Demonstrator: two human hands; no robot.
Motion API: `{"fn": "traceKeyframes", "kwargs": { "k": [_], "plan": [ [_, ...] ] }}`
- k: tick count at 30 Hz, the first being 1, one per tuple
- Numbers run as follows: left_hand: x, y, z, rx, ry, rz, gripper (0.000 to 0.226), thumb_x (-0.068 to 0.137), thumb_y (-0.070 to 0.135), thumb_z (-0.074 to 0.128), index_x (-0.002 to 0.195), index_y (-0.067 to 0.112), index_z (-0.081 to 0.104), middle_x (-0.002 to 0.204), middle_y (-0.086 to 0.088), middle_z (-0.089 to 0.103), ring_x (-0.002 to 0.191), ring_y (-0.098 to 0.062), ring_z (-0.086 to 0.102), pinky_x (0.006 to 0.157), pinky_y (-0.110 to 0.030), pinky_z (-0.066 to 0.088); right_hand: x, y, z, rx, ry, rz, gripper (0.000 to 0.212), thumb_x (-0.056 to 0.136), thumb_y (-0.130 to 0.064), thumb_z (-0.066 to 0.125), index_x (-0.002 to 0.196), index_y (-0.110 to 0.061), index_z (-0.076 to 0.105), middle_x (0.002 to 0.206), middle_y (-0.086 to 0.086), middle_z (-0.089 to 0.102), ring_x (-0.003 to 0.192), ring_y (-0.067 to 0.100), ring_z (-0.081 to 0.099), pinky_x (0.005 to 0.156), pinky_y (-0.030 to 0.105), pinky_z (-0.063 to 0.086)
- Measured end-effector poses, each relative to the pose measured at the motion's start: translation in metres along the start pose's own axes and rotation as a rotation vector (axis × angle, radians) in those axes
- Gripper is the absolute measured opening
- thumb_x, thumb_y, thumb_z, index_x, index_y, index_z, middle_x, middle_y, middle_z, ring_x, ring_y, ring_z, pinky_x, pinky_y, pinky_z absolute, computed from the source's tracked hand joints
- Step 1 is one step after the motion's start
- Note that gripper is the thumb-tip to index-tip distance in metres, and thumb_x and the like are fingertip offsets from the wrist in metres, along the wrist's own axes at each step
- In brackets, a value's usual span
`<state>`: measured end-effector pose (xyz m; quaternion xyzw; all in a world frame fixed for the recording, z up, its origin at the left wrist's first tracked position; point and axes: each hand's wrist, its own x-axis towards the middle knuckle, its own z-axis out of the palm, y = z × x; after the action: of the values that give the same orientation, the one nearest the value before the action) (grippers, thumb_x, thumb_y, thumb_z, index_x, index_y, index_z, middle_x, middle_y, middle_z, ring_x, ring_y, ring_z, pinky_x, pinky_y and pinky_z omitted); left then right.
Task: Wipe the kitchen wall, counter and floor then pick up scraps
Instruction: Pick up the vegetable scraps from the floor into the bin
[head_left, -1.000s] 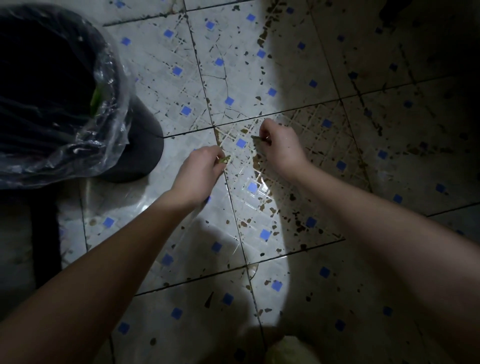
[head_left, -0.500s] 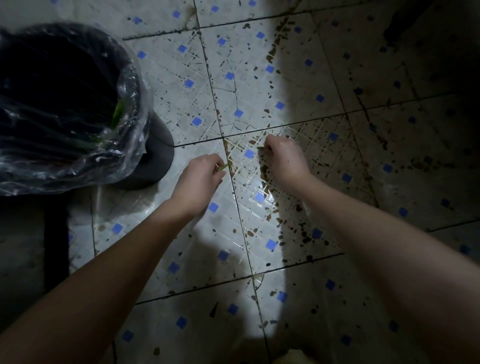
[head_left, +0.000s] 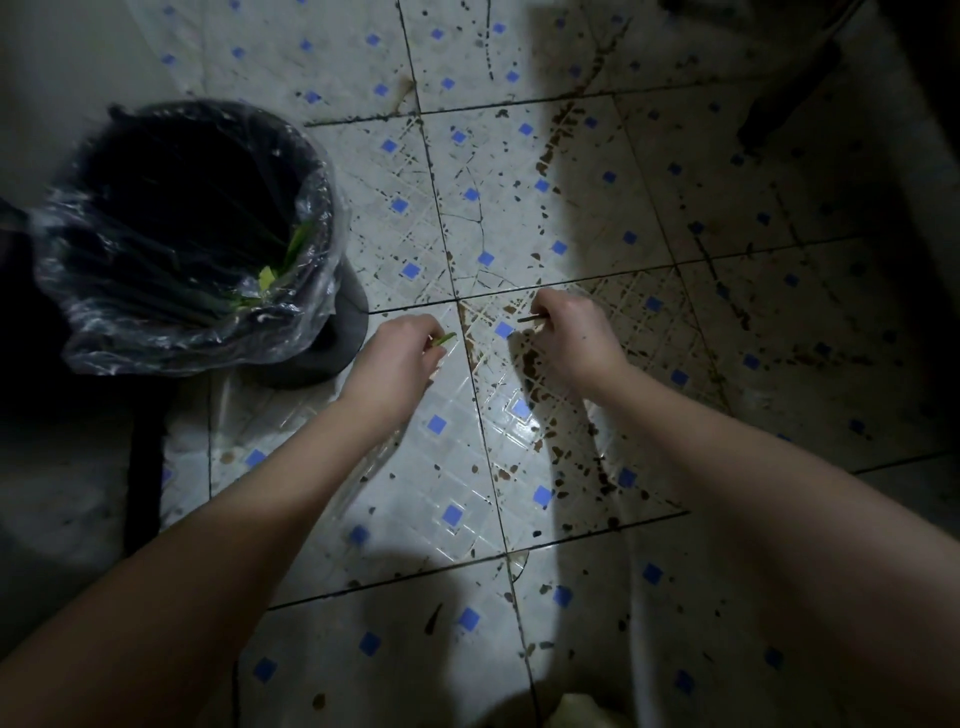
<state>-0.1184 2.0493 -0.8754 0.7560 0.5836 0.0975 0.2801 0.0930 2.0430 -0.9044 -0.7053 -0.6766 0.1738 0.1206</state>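
Left hand (head_left: 400, 358) pinching a thin green vegetable scrap (head_left: 444, 339); right hand (head_left: 566, 338) beside it pinching a thin brown stick scrap (head_left: 530, 318), just over the dirty floor.

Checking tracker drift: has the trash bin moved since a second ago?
No. The trash bin still meets the same grout line left of the tile junction; only the camera shifted.

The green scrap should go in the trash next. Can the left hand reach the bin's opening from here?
Probably yes. The left hand, pinching the green scrap, is right of the bin, whose lined mouth is open; only floor lies between. The right hand pinches a brown scrap.
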Motion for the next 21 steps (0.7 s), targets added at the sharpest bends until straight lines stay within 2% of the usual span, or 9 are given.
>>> {"fn": "traceKeyframes", "kwargs": {
  "k": [7,12,16,21],
  "plan": [
    [-0.014,0.017,-0.032,0.046,0.094,0.140,0.016,0.094,0.016,0.057,0.103,0.006,0.066,0.099,-0.013,0.064,0.094,-0.029,0.058,0.080,-0.040,0.048,0.000,-0.037,-0.038,0.087,0.105,-0.040,0.025,0.085,0.009,0.044,0.097,-0.007,0.059,0.090,0.010,0.064,0.076,0.024,0.055,0.064,0.038,0.050],
    [-0.023,0.026,-0.066,0.046,0.235,0.237,0.018,0.094,0.015,0.057,0.104,0.004,0.067,0.096,-0.015,0.063,0.094,-0.029,0.056,0.081,-0.037,0.042,0.001,-0.067,-0.059,0.147,0.148,-0.086,0.023,0.086,0.007,0.045,0.098,-0.006,0.059,0.096,0.011,0.064,0.085,0.028,0.058,0.075,0.049,0.051],
    [-0.032,0.023,-0.090,0.088,0.319,0.225,0.021,0.094,0.014,0.056,0.108,0.005,0.068,0.099,-0.016,0.063,0.099,-0.032,0.054,0.085,-0.039,0.041,-0.003,-0.083,-0.067,0.177,0.168,-0.112,0.023,0.087,0.006,0.047,0.101,-0.006,0.061,0.101,0.011,0.065,0.092,0.026,0.058,0.080,0.045,0.052],
    [-0.043,0.006,-0.120,0.126,0.435,0.133,0.022,0.093,0.006,0.055,0.108,0.005,0.070,0.097,-0.021,0.059,0.095,-0.035,0.052,0.081,-0.039,0.041,-0.004,-0.101,-0.073,0.204,0.193,-0.132,0.024,0.088,0.006,0.046,0.102,-0.006,0.062,0.101,0.012,0.066,0.094,0.027,0.059,0.082,0.042,0.051]
  ]
}}
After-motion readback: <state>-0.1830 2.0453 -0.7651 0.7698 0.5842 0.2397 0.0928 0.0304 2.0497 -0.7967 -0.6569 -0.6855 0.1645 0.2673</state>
